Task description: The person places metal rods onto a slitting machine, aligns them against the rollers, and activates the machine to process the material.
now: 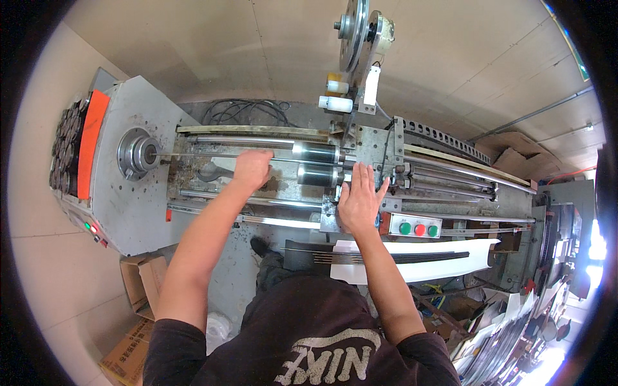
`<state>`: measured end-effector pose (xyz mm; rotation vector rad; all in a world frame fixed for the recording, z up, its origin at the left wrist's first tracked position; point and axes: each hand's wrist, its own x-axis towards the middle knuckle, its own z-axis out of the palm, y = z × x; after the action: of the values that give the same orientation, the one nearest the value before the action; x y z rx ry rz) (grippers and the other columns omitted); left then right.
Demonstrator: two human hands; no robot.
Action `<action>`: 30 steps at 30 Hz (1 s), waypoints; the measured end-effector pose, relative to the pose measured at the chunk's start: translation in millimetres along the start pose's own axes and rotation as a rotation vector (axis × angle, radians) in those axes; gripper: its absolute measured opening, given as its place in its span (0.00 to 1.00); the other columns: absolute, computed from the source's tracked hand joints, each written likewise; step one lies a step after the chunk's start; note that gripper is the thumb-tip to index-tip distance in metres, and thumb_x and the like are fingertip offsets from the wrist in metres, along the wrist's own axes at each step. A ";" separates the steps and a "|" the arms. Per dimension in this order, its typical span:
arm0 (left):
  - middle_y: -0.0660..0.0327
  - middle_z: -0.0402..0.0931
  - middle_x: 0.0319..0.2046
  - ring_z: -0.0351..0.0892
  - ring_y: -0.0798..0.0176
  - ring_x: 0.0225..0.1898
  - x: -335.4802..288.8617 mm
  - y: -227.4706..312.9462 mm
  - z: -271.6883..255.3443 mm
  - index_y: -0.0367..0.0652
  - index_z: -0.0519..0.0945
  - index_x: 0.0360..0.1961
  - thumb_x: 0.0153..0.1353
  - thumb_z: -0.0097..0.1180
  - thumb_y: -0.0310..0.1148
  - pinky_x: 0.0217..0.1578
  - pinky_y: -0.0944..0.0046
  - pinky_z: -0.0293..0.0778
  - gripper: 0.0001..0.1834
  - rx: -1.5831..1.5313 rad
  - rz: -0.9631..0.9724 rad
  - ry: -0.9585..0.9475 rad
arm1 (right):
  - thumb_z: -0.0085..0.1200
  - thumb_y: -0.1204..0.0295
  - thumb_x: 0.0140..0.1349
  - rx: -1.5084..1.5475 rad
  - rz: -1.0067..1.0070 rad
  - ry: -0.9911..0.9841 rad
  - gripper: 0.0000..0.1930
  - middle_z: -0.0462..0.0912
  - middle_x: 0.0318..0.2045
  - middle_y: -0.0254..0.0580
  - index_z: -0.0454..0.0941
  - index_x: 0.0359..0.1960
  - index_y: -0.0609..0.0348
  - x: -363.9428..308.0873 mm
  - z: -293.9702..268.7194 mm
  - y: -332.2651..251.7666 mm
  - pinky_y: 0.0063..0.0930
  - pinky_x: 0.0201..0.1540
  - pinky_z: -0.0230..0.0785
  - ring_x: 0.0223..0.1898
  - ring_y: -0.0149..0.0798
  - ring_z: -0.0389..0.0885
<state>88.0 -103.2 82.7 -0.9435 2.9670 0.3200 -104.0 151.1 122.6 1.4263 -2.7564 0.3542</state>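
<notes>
My left hand (253,170) is closed around a thin metal rod (206,155). The rod runs from the round chuck (138,154) in the grey headstock (119,199) toward two dark-banded metal cylinders (317,174) on the machine's carriage. Part of it is hidden by my fist. My right hand (362,198) lies flat on the carriage (331,215), just right of the cylinders, fingers stretched out and slightly apart. Under its palm I cannot see. To the lower right of that hand is a control box (415,226) with green and red buttons.
Several thin dark rods (412,258) lie on a white sheet (473,255) in front of the machine. A large pulley wheel (355,38) rises behind the carriage. Long guide rails (283,202) span the bed. Cardboard boxes (132,347) stand at the lower left. Black cables (248,110) lie behind.
</notes>
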 end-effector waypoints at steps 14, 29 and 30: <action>0.50 0.84 0.38 0.84 0.40 0.43 7.1 23.5 14.3 0.42 0.79 0.41 0.55 0.69 0.30 0.45 0.42 0.78 0.14 -0.111 0.113 0.080 | 0.53 0.60 0.71 -0.042 0.039 -0.018 0.33 0.66 0.77 0.46 0.66 0.75 0.60 3.3 2.6 5.2 0.70 0.81 0.26 0.81 0.48 0.57; 0.53 0.85 0.37 0.84 0.42 0.44 -24.7 -60.8 16.1 0.45 0.82 0.43 0.56 0.68 0.29 0.46 0.44 0.78 0.13 -0.101 -0.007 0.143 | 0.56 0.58 0.72 0.362 0.060 -0.036 0.21 0.89 0.50 0.49 0.86 0.57 0.60 79.2 -6.1 36.3 0.55 0.70 0.63 0.62 0.55 0.82; 0.53 0.85 0.37 0.84 0.42 0.44 -26.7 -63.9 11.3 0.45 0.82 0.42 0.56 0.68 0.29 0.45 0.44 0.78 0.12 -0.085 -0.022 0.134 | 0.57 0.58 0.72 0.543 0.123 -0.061 0.22 0.90 0.49 0.51 0.86 0.57 0.61 99.9 -1.2 39.1 0.48 0.67 0.71 0.59 0.55 0.85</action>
<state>145.9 -136.7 61.4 -1.0454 3.0829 0.4011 -193.9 92.9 128.2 1.3580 -2.9387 1.1538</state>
